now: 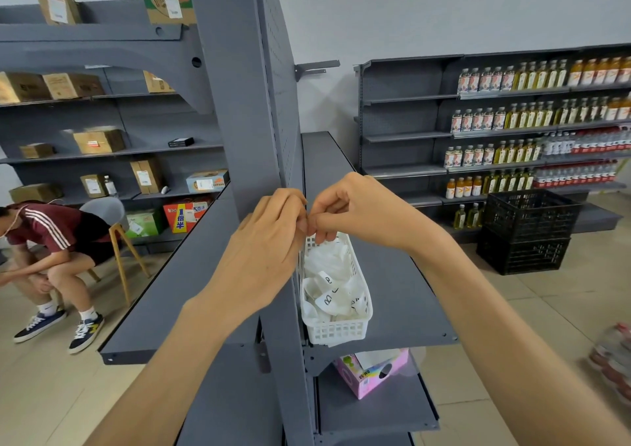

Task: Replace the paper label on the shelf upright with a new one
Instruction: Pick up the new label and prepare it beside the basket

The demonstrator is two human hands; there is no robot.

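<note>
The grey shelf upright (239,111) rises through the middle of the view, its perforated back panel (278,80) running away to the far right, and no label shows on the bare face of it above the hands. A grey shelf (392,275) juts out to the right of the upright, and on it, pushed close against the post, sits a white slotted basket (338,331) filled with curled white paper labels (329,295), some with dark handwritten marks; kept there, the supply is within easy reach of the working spot. On the shelf below lies a pink box (355,382). Both hands meet just above the far end of the basket, at the right edge of the upright. The left hand (269,237) is curled with its fingertips closed together, and the right hand (358,210) comes in from the right with thumb and fingers pinched tight against them. The two pinches touch, which suggests they share one small piece, probably a label being peeled or readied, but the fingers hide it and I cannot tell whether it is the old label or a new one.
</note>
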